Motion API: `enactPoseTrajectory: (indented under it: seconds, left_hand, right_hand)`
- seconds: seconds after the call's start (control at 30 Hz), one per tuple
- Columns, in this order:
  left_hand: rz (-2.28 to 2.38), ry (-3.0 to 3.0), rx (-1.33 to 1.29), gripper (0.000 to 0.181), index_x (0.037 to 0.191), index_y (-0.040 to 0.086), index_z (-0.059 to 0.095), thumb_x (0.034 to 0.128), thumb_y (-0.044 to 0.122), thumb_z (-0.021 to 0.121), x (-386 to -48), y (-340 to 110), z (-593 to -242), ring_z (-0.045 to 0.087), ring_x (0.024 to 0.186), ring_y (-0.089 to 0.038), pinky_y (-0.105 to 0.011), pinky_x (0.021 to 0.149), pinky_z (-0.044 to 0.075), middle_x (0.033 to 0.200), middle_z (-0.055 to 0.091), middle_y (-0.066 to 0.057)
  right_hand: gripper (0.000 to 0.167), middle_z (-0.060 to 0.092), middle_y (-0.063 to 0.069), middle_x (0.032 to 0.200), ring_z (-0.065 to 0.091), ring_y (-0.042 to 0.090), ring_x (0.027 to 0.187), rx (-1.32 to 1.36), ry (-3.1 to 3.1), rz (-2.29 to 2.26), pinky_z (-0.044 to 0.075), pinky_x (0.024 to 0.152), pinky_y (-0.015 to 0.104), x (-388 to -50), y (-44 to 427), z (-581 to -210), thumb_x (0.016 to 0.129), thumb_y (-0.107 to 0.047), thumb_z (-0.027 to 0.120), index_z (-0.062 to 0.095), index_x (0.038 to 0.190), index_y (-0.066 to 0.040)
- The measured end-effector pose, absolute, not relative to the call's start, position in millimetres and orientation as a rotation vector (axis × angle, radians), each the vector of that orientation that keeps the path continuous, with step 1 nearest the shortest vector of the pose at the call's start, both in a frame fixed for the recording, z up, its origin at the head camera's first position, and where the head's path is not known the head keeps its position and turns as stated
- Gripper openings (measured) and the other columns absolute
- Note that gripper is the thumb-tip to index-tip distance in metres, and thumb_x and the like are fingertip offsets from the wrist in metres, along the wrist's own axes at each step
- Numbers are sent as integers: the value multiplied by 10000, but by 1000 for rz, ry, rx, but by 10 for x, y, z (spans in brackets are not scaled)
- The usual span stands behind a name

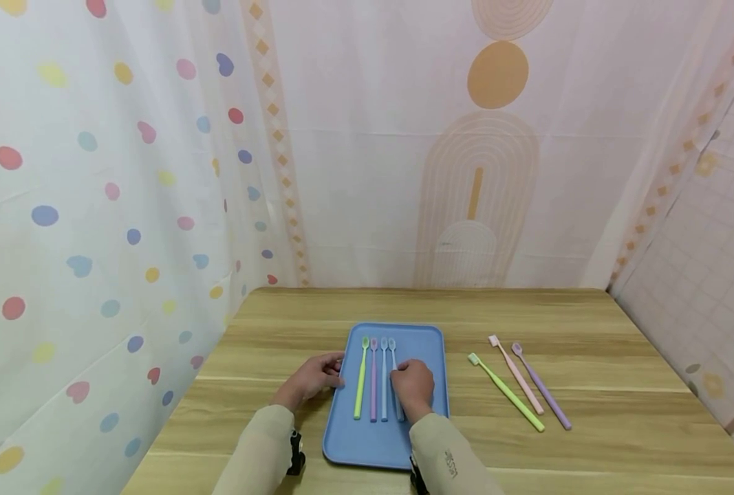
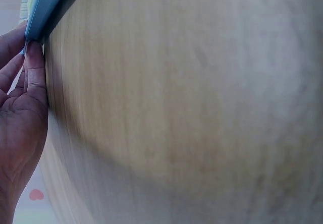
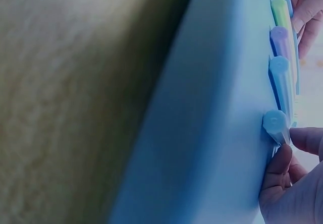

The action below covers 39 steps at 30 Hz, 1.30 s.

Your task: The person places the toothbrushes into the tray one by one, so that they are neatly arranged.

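Note:
A blue tray [image 1: 369,445] holds toothbrushes side by side, heads away from me: green [image 1: 360,388], purple [image 1: 373,388], blue [image 1: 384,388] and a second blue one [image 1: 394,356] at the right. My right hand [image 1: 414,388] pinches that rightmost brush between thumb and fingers; the right wrist view shows its handle end [image 3: 275,121] beside the hand [image 3: 298,188]. At the tray's left edge, my left hand [image 1: 313,378] grips the rim, thumb on one side and fingers on the other, as the left wrist view shows at the tray edge [image 2: 46,7].
Right of the tray, a green toothbrush [image 1: 508,393], a pink one [image 1: 520,379] and a purple one [image 1: 545,390] lie slanted on the wooden table [image 1: 639,426]. Patterned curtains [image 1: 367,172] hang behind the table and along its left side.

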<state>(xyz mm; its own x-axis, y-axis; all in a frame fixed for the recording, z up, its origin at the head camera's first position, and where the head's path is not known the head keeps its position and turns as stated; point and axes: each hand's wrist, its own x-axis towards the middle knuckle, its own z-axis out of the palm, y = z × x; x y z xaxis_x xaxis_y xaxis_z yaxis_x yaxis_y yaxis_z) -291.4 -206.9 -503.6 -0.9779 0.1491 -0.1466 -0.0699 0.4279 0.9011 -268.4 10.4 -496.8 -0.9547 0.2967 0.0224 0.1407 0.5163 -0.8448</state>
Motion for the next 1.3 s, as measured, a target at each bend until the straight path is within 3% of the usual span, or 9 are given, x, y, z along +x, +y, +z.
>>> enactPoseTrajectory:
  seconds: [0.6,0.93,1.3]
  left_hand:
    - [1571,2484,51,606,1391,-48,526,821,-82,727,-2879,-2076,-5041,518,936,-242,-342,797,458,1040,584,-111]
    - [1579,2476,64,603,1391,-44,528,823,-80,726,-2903,-2075,-5043,518,933,-233,-315,769,450,1037,588,-104]
    - [1560,2496,88,594,1383,-39,542,820,-77,729,-2911,-2064,-5049,523,926,-236,-321,765,456,1030,590,-104]
  right_hand:
    - [164,691,99,876,628,247,790,-290,-2583,1535,518,708,423,-2701,190,-4970,841,-123,721,725,950,0]
    - [207,693,111,919,608,201,772,-34,-2545,1620,509,675,352,-2785,417,-4770,891,-142,701,733,1012,22]
    - [281,653,96,949,586,170,755,-154,-2524,1764,472,612,268,-2906,900,-4545,940,-196,663,700,1122,15]
